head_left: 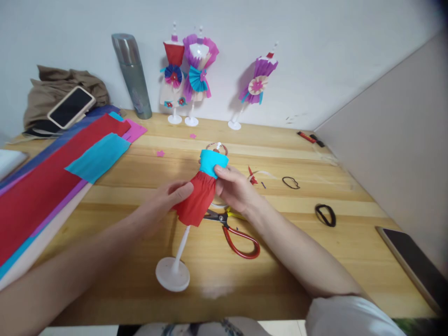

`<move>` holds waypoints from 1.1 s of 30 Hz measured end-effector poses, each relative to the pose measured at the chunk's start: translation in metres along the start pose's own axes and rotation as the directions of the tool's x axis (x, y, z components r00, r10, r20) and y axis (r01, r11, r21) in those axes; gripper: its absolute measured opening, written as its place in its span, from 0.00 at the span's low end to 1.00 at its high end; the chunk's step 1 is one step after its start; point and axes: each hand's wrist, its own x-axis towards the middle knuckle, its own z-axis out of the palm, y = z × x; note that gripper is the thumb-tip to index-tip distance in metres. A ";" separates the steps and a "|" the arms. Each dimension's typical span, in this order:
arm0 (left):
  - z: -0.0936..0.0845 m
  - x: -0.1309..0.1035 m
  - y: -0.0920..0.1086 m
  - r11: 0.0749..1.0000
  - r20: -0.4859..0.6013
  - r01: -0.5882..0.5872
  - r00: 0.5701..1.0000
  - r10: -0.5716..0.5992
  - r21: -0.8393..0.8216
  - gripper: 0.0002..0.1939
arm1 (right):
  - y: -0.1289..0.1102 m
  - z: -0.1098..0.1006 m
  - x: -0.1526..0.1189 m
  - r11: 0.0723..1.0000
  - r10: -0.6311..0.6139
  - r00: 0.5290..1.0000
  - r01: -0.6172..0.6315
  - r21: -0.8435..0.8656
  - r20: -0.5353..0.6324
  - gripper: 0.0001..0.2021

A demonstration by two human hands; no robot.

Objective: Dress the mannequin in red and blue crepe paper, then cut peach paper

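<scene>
A small dress form point(181, 249) on a white stand leans tilted over the table, its round base toward me. It wears a turquoise paper bodice point(210, 161) and a gathered red paper skirt point(199, 198). My right hand point(238, 189) grips the form at the waist, thumb on the bodice's lower edge. On the other side, my left hand point(175, 193) pinches the skirt's left edge, thumb in front and fingers behind. Scissors with red handles point(241, 242) lie open beneath the skirt and my right hand, partly hidden, beside something yellow.
Several dressed forms, one in a purple dress point(262, 77), stand along the wall near a flask point(133, 77). Crepe paper sheets point(63, 186) and a phone point(72, 107) are at left. Black hair ties point(325, 215), red scraps point(252, 176) and another phone point(411, 261) lie at right.
</scene>
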 end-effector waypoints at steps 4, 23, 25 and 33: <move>-0.005 0.004 -0.003 0.992 0.076 0.125 0.989 -0.123 -0.023 0.22 | 0.004 -0.002 0.001 0.997 0.071 0.997 -0.071 0.021 0.023 0.19; -0.004 0.006 -0.010 0.973 0.187 0.231 0.955 -0.228 0.004 0.22 | 0.008 0.001 -0.005 0.936 0.200 0.979 -0.178 -0.304 0.041 0.21; -0.006 0.007 -0.010 0.974 0.194 0.228 0.956 -0.222 -0.007 0.21 | 0.008 0.000 -0.005 0.923 0.230 0.971 -0.195 -0.331 0.068 0.20; -0.014 0.014 -0.011 0.980 0.268 0.193 0.943 -0.198 0.045 0.20 | 0.013 -0.001 -0.005 0.877 0.256 0.966 -0.219 -0.427 0.031 0.20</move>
